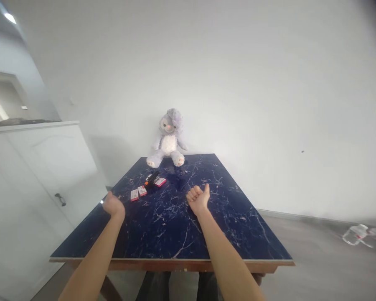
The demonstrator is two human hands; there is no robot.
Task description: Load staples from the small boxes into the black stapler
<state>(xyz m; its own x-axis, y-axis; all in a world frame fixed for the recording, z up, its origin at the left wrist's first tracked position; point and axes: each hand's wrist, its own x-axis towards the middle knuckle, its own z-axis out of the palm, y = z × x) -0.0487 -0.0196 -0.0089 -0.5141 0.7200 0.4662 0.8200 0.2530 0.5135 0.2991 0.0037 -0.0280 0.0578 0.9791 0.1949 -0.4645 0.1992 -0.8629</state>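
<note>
My right hand (199, 200) is over the middle of the dark blue marbled table (172, 234). Its fingers are curled into a fist and the thumb sticks out; nothing shows in it. Near the table's left edge, my left hand (113, 205) is closed and slightly blurred, its thumb pointing outward, with no held object visible. Between the hands and farther back lie small red-and-white boxes (134, 195), several in a loose group. Beside them is a black and orange object (151, 179), whose kind I cannot make out. Neither hand touches these things.
A grey-lilac plush toy (169, 144) sits at the table's far edge against the white wall (253, 104). On the left stands a white cabinet (44, 167) with a dark handle (60, 199). Clear plastic bottles (355, 235) lie on the floor at right.
</note>
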